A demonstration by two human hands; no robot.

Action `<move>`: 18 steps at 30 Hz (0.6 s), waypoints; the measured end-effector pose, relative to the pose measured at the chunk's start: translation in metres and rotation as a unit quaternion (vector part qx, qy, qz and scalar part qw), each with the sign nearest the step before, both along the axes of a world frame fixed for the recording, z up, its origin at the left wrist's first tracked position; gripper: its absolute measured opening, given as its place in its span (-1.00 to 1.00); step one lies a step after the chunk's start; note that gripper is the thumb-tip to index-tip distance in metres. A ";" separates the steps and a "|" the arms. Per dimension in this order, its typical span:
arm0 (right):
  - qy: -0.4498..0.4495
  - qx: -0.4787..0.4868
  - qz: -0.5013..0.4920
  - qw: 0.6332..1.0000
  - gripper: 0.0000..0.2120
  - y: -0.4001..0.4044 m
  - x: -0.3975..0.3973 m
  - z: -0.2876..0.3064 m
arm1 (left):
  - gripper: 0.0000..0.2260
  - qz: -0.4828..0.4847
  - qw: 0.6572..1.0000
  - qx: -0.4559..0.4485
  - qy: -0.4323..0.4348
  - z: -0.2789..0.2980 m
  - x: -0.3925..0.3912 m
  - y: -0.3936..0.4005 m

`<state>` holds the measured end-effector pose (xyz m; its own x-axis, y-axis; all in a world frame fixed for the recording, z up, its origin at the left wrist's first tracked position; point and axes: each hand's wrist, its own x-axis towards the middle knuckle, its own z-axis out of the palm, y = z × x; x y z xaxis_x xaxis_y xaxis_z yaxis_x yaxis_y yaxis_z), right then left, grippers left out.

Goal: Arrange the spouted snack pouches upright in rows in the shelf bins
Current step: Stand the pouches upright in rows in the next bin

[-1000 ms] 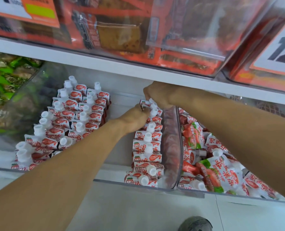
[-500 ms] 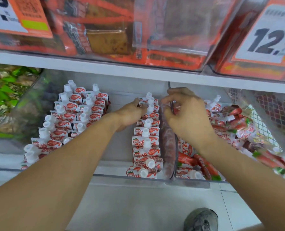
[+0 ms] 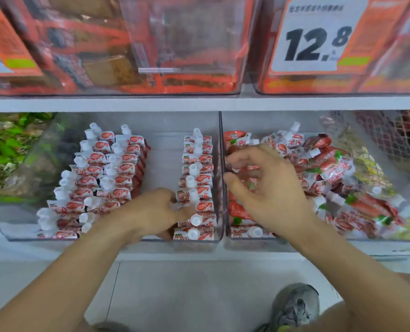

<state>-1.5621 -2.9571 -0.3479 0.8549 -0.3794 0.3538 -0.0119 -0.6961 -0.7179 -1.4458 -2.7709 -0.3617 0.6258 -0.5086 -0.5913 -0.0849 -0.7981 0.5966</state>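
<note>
1. The step in hand looked to be drawing another pouch from the loose heap of red-and-white spouted snack pouches [image 3: 323, 168] in the clear plastic right-hand bin [image 3: 295, 245], to lengthen the upright single row of white-capped pouches [image 3: 196, 178] against the right wall of the clear plastic left-hand bin [image 3: 117, 244].
2. Done well, it called for taking one pouch by its top edge near the cap, so it would arrive upright with its spout in line with the others.
3. The right hand [image 3: 268, 188] hovered over the heap's left side, fingers spread and loosely curled; whether it pinched a pouch was too blurred to tell.
4. The left hand [image 3: 156, 213] rested against the row's near end, fingers curled at a pouch there, steadying it.
5. The heap lay directly beneath the right palm.
</note>
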 end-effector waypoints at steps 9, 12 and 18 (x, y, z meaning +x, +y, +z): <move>0.069 -0.003 0.062 0.996 -0.90 -0.044 -0.039 0.018 | -0.76 0.056 0.924 -0.156 -0.344 0.058 -0.032 -0.024; 0.158 -0.077 0.135 0.975 -0.74 -0.065 -0.049 0.012 | -0.83 -0.043 0.897 -0.279 -0.339 0.081 -0.061 -0.057; 0.245 -0.294 0.118 0.916 -0.36 -0.089 -0.052 -0.002 | -0.64 -0.379 0.864 0.045 -0.329 0.055 -0.070 -0.125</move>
